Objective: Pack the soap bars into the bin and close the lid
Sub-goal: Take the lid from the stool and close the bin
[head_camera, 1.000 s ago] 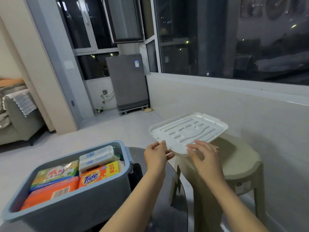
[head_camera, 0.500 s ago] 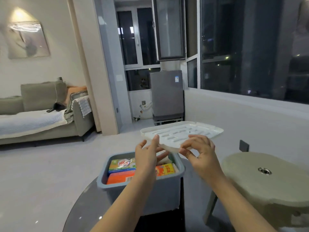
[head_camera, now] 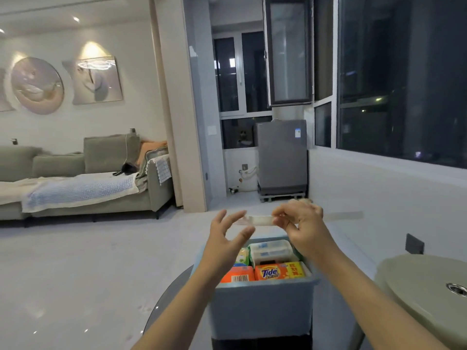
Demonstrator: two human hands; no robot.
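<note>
Since the earlier frame, the lid [head_camera: 260,220] has been swung edge-on over the bin [head_camera: 262,306], and the left hand's hold is seen loosened. On the near dark round counter [head_camera: 174,299], the grey-blue bin is seen open and packed with soap bars [head_camera: 270,263]. Above it, the left hand [head_camera: 225,238] is held with its grip spread, fingertips near the lid's left end; contact cannot be told. The right hand [head_camera: 303,227] is seen pinching the lid's blurred near edge. A stool [head_camera: 417,286] is noted to the right.
</note>
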